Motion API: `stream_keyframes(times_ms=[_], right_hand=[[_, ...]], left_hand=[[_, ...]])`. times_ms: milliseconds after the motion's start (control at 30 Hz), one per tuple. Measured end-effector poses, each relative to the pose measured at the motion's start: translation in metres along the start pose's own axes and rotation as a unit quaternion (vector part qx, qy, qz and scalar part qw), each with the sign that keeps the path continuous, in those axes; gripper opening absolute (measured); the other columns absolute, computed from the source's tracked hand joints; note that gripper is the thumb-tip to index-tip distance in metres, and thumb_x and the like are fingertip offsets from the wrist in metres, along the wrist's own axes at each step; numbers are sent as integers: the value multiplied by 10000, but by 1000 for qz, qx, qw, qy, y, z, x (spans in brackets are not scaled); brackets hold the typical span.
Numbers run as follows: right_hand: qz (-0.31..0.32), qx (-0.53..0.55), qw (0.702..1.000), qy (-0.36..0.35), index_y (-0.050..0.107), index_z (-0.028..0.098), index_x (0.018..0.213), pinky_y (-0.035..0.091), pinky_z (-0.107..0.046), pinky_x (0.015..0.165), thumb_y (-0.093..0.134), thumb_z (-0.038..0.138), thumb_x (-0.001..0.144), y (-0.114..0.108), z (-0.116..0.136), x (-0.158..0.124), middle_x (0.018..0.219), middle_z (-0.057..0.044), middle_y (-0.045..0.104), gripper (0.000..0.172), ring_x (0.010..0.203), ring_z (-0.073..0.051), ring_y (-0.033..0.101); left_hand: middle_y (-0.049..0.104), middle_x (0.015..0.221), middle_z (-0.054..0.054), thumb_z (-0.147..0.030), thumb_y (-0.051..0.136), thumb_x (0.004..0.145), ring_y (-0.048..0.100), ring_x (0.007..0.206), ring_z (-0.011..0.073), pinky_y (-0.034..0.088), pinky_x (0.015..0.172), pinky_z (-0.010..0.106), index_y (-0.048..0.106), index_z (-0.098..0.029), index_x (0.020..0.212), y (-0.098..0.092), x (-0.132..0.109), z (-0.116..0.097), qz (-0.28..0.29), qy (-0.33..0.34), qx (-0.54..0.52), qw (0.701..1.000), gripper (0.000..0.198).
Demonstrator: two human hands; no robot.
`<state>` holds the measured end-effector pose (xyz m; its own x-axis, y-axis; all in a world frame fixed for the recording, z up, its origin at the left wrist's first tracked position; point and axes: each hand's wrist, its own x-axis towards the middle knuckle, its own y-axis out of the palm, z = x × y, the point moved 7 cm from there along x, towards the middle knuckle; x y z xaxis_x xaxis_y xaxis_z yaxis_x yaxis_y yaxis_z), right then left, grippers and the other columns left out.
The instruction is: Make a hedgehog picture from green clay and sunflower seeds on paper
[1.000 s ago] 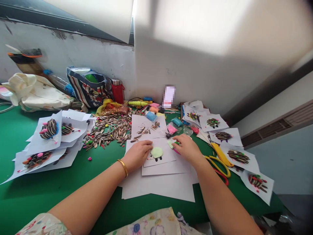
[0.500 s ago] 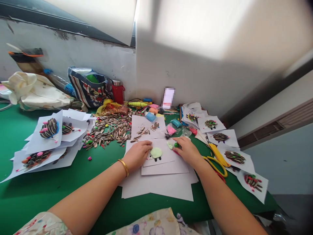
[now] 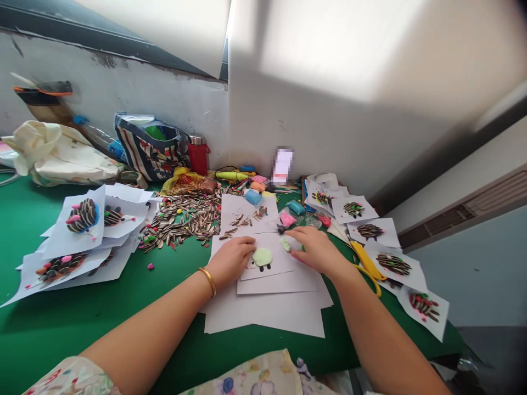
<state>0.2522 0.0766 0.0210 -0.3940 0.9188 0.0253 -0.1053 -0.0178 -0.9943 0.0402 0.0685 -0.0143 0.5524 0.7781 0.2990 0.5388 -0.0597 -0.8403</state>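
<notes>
A small white sheet [image 3: 274, 266] with a pale green clay shape [image 3: 262, 257] lies on a stack of white paper. My left hand [image 3: 231, 259] rests on the sheet's left edge, fingers curled, pressing it down. My right hand [image 3: 316, 248] sits at the sheet's right side, fingers bent over a lump of pale green clay [image 3: 285, 244] and a bit of darker green. Black legs are drawn under the clay shape.
A pile of sunflower seeds [image 3: 183, 219] lies behind the paper. Finished seed pictures [image 3: 82, 216] are stacked left and more [image 3: 373, 230] spread right. Yellow scissors [image 3: 366, 263] lie by my right wrist. Clay packets [image 3: 253, 196], a striped bag [image 3: 146, 145] and a red flask [image 3: 198, 154] stand by the wall.
My right hand has shifted slightly left and forward over the green clay lump. My left hand stays on the sheet. The view has drifted a little.
</notes>
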Motion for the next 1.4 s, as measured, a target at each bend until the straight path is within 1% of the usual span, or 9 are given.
stream_keyframes(times_ms=[67,133,333,500,733,867,1000,1233,1400], right_hand=[[33,27,999,-34,538,301,1357,390,-383,948,693,308,816,10,5,11,1336,-63,573,563,1202,-271,496],[48,42,997,-37,604,284,1290,399,-370,927,709,308,806,21,4,19,1274,-64,609,495,1152,-263,522],[-16,56,998,-9,719,255,1040,389,-331,868,594,305,908,24,-11,18,1072,-53,678,188,998,-208,565],[-47,30,998,38,725,239,932,363,-317,813,520,283,942,18,-17,12,990,-51,693,210,962,-205,568],[-44,2,998,55,717,237,937,354,-300,761,486,209,929,24,-9,18,926,-46,725,232,891,-208,594],[-60,17,995,72,707,232,1027,360,-293,764,440,222,956,15,-16,14,981,-52,728,276,912,-203,605],[-57,8,995,79,707,224,809,350,-305,741,576,382,907,6,-20,0,875,-49,686,227,879,-209,580],[28,-39,996,69,718,238,706,302,-329,693,687,339,830,12,-7,-20,860,-54,643,163,879,-223,545],[-45,4,999,-22,742,253,891,317,-352,765,567,276,904,-2,31,-19,893,-60,636,177,889,-212,524]], left_hand=[[667,1236,79,-193,433,942,622,1128,222,485,1020,376,735,-195,1065,0,0,0,-4,2,2,1000,326],[667,1239,75,-193,431,942,622,1127,220,484,1020,375,734,-199,1071,1,0,1,-6,2,5,1000,329],[663,1252,85,-186,427,942,618,1137,228,487,1024,390,730,-184,1090,1,0,0,7,-7,2,1000,337],[663,1254,80,-193,429,943,619,1138,232,491,1023,398,731,-188,1086,-1,1,-1,8,-12,0,1000,334],[662,1255,80,-201,430,948,617,1144,233,486,1034,397,734,-186,1081,-1,1,-1,11,-17,-2,1000,331],[658,1260,83,-205,429,950,616,1142,233,487,1031,396,731,-179,1088,0,1,-1,14,-15,-1,1000,333],[656,1265,84,-201,426,948,616,1141,234,487,1030,400,730,-175,1087,0,1,0,15,-17,-2,1000,335],[661,1257,85,-201,427,947,615,1148,236,485,1036,404,733,-183,1086,-1,1,-2,9,-12,-5,1000,336],[670,1235,86,-208,443,944,627,1126,235,499,1020,404,740,-194,1069,-1,1,-1,-4,-7,-10,1000,323]])
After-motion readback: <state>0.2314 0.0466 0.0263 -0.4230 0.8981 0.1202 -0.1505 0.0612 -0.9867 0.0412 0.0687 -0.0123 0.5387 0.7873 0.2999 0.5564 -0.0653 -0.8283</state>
